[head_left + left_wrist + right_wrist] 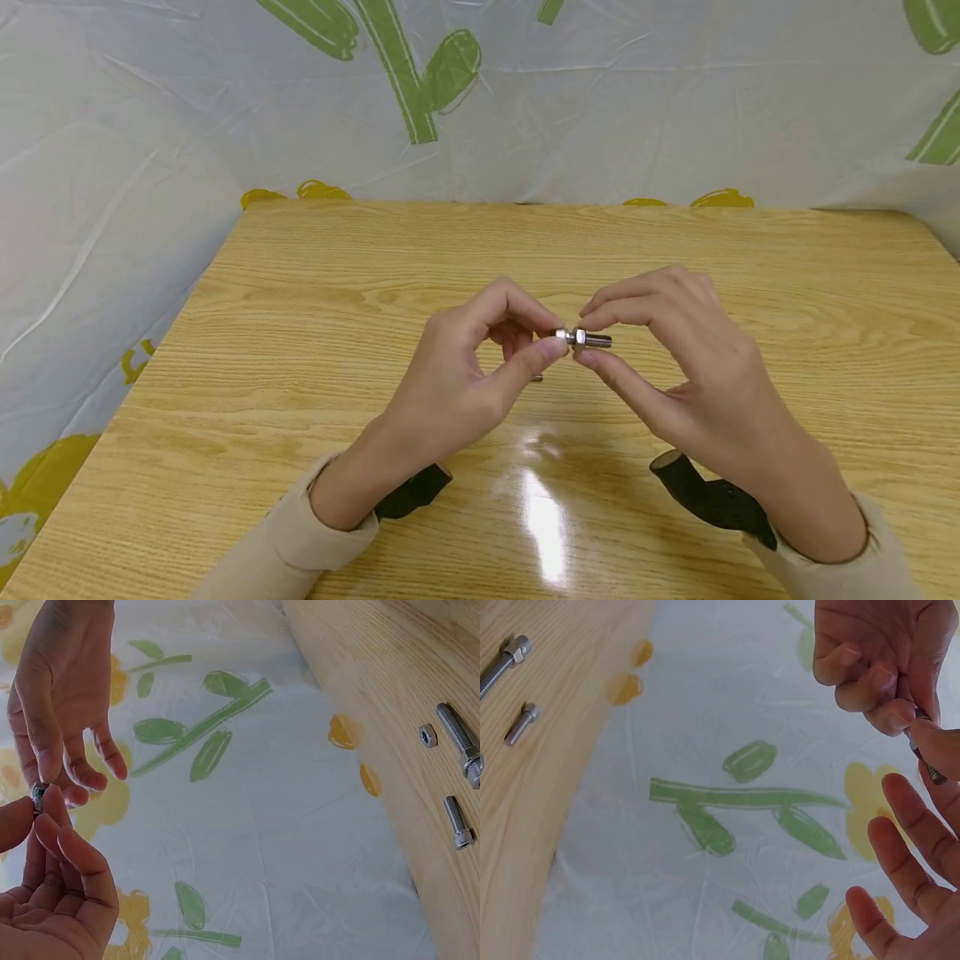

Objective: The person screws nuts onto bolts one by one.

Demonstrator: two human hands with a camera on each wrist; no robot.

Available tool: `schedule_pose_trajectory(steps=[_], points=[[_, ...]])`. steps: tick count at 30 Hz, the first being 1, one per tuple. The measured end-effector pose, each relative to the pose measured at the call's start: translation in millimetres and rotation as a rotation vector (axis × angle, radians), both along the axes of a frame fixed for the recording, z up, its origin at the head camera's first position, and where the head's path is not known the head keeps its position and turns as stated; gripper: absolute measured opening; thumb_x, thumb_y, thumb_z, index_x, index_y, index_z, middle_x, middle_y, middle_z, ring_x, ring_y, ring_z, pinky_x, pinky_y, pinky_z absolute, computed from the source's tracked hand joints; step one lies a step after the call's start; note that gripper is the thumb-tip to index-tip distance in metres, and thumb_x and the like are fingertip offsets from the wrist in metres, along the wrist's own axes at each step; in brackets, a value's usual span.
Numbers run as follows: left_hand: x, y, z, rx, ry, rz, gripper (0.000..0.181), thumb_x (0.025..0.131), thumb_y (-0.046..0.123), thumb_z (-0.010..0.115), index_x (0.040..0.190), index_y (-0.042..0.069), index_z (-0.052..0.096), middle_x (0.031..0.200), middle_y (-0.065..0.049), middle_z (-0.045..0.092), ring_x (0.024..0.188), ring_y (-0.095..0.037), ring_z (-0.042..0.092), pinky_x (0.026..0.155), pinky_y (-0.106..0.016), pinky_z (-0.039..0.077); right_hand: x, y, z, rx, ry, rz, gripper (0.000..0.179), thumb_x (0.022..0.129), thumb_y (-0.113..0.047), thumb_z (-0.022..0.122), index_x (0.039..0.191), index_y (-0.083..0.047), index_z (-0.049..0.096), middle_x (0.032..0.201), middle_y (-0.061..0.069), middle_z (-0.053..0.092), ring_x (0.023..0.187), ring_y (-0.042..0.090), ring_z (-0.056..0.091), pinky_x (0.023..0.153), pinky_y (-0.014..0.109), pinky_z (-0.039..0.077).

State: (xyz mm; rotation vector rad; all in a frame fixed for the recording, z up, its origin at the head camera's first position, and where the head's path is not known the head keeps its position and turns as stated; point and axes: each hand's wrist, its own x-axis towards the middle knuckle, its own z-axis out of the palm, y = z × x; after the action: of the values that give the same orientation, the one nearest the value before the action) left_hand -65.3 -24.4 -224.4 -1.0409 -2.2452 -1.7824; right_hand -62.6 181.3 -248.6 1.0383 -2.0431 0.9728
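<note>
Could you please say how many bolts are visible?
3: a bolt in the left hand, a longer bolt and a shorter bolt on the table; more may be hidden.

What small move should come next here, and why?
Probably a small twist of the nut by the right hand, poised at it, while the left hand pinches one end of the bolt: the nut sits partway along, short of the free end. Which way to turn isn't shown.

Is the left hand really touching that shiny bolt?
Touching. The head view shows the left hand pinching the bolt by one end, with no gap between them.
</note>
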Motion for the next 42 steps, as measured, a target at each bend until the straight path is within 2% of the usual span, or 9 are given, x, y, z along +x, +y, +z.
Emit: schedule_pose_trajectory(steps=[9, 15, 19, 25, 31, 34, 37, 41, 42], points=[[-5.6, -0.6, -9.6, 0.019, 0.008, -0.014, 0.008, 0.088, 0.01, 0.064, 0.092, 0.004, 0.06, 0.075, 0.006, 0.059, 0.063, -0.007, 0.052, 0.06, -0.025, 0.047, 0.2, -1.7, 4.8, 0.047, -0.017, -0.024, 0.025, 0.086, -0.022, 0.068, 0.103, -0.004, 0.066, 0.102, 0.004, 0.064, 0.094, 0.018, 0.054, 0.088, 0.034, 0.035], [-10.3, -0.3, -23.2, 0.061, 0.036, -0.028, 0.008, 0.09, 0.027, 0.062, 0.097, 0.025, 0.061, 0.08, 0.014, 0.061, 0.065, -0.006, 0.053, 0.06, -0.025, 0.047, 1.3, -1.5, 2.3, 0.094, -0.036, -0.033, 0.021, 0.091, -0.024, 0.061, 0.102, -0.007, 0.065, 0.104, 0.002, 0.063, 0.097, 0.018, 0.053, 0.09, 0.034, 0.032], [-9.7, 0.5, -22.5, 0.07, 0.052, -0.036, 0.008, 0.091, 0.03, 0.061, 0.098, 0.033, 0.059, 0.082, 0.017, 0.061, 0.066, -0.005, 0.052, 0.06, -0.024, 0.047, 2.1, -2.3, 0.9, 0.113, -0.063, -0.051, 0.017, 0.094, -0.024, 0.057, 0.098, -0.009, 0.065, 0.102, -0.001, 0.063, 0.096, 0.017, 0.052, 0.088, 0.034, 0.031], [-8.1, 1.3, -19.7, 0.063, 0.048, -0.045, 0.006, 0.09, 0.025, 0.061, 0.095, 0.021, 0.061, 0.083, 0.014, 0.062, 0.066, -0.007, 0.051, 0.061, -0.024, 0.047, 2.0, -2.4, -1.0, 0.138, -0.082, -0.085, 0.021, 0.098, -0.025, 0.049, 0.092, -0.012, 0.064, 0.101, -0.003, 0.063, 0.096, 0.017, 0.052, 0.086, 0.034, 0.031], [-27.6, 2.3, -62.5, 0.025, 0.066, -0.029, 0.017, 0.089, 0.035, 0.062, 0.106, 0.033, 0.059, 0.091, 0.017, 0.063, 0.069, -0.006, 0.053, 0.062, -0.028, 0.048, 3.6, -1.1, 2.3, 0.121, -0.106, -0.071, 0.033, 0.089, -0.029, 0.063, 0.115, -0.008, 0.06, 0.111, 0.001, 0.061, 0.102, 0.019, 0.052, 0.092, 0.036, 0.031], [-25.3, 2.0, -56.9, 0.029, 0.061, -0.023, 0.016, 0.089, 0.031, 0.063, 0.104, 0.028, 0.06, 0.089, 0.016, 0.064, 0.068, -0.006, 0.053, 0.062, -0.028, 0.048, 3.4, -1.8, 4.0, 0.088, -0.073, -0.046, 0.041, 0.085, -0.028, 0.069, 0.116, -0.003, 0.059, 0.111, 0.005, 0.061, 0.102, 0.02, 0.053, 0.092, 0.036, 0.032], [-37.7, 3.8, -79.9, 0.027, 0.074, -0.028, 0.02, 0.088, 0.029, 0.065, 0.107, 0.026, 0.06, 0.092, 0.014, 0.065, 0.069, -0.007, 0.054, 0.062, -0.027, 0.048, 2.6, -3.5, 5.6, 0.062, -0.035, -0.02, 0.035, 0.086, -0.025, 0.068, 0.11, -0.001, 0.061, 0.107, 0.006, 0.063, 0.099, 0.02, 0.054, 0.089, 0.035, 0.033], [-38.2, 3.7, -81.3, 0.038, 0.078, -0.034, 0.019, 0.088, 0.034, 0.063, 0.107, 0.032, 0.059, 0.093, 0.016, 0.064, 0.069, -0.007, 0.054, 0.062, -0.027, 0.048, 2.0, -5.0, 6.2, 0.059, -0.009, -0.009, 0.029, 0.088, -0.023, 0.064, 0.106, -0.001, 0.063, 0.105, 0.006, 0.063, 0.097, 0.02, 0.055, 0.087, 0.034, 0.034], [-28.8, 2.4, -61.4, 0.046, 0.071, -0.037, 0.015, 0.089, 0.032, 0.062, 0.104, 0.028, 0.06, 0.091, 0.016, 0.064, 0.069, -0.007, 0.054, 0.062, -0.026, 0.048, 1.9, -5.0, 6.0, 0.061, -0.006, -0.009, 0.028, 0.089, -0.023, 0.064, 0.106, -0.001, 0.063, 0.105, 0.006, 0.063, 0.097, 0.02, 0.055, 0.087, 0.035, 0.034]])
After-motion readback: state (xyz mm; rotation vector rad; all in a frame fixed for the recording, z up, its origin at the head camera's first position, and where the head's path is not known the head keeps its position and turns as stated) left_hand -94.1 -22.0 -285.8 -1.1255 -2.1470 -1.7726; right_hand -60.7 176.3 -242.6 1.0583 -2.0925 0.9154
